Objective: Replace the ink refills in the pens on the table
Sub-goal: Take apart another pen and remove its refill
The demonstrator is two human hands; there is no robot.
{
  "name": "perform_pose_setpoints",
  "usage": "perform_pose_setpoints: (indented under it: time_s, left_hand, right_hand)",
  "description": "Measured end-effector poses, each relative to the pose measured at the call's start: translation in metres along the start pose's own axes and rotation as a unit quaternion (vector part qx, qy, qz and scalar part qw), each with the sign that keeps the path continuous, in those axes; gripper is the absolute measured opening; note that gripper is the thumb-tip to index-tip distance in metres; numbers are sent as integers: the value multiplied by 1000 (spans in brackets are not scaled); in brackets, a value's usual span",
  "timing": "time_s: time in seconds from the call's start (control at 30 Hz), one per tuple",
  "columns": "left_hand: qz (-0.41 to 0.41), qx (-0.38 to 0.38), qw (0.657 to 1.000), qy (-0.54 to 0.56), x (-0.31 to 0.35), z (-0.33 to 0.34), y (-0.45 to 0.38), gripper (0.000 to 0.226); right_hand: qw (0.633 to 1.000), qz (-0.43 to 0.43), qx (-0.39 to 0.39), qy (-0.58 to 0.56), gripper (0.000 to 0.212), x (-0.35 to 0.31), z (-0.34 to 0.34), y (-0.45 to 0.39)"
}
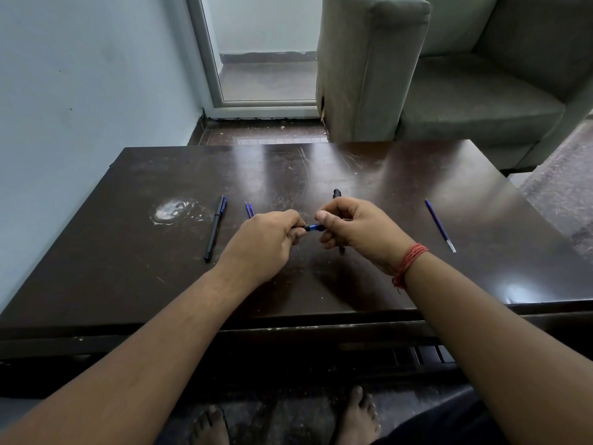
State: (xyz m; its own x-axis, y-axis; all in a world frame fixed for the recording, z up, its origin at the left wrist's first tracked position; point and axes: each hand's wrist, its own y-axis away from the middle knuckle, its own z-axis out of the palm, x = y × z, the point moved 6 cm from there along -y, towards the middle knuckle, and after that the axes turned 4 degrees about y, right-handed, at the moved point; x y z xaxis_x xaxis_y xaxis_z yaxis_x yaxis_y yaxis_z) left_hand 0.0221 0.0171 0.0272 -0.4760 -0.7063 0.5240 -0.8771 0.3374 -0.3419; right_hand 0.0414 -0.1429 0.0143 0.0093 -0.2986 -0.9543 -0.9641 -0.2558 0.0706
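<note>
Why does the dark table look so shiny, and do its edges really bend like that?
Head view: soft daylight from the glass door glares in pale streaks off the glossy dark brown table; the wide-angle lens bows its edges. Both hands, left hand and right hand, gripping the blue-and-black pen, cast faint shadows. Focus is sharp.

Blue-and-black pen [313, 227] level between both hands above dark table [401, 194]
</note>
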Motion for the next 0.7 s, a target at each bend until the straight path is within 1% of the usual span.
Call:
perform_pose_setpoints:
  time_s: [0.07, 0.13, 0.27, 0.4, 0.53, 0.7]
  left_hand:
    - [0, 1, 1000, 1, 0, 0, 0, 11]
    - [1, 2, 1000, 1, 0, 0, 0, 11]
    - [-6, 9, 1000, 2, -2, -2, 0, 11]
    - [-14, 24, 999, 17, -7, -5, 0, 9]
    - [-13, 27, 999, 14, -9, -5, 0, 9]
    - [4, 18, 1000, 20, -5, -1, 0, 12]
  right_hand:
    - [999, 10, -5, 43, 21, 0, 2, 0]
    - [999, 15, -7, 51, 21, 0, 2, 0]
    - [1000, 5, 24, 14, 12, 1, -11, -2]
    - [999, 5, 52, -9, 20, 6, -30, -3]
    - [998, 5, 68, 3, 27, 4, -43, 0]
    - [998, -7, 47, 33, 27, 1, -32, 2]
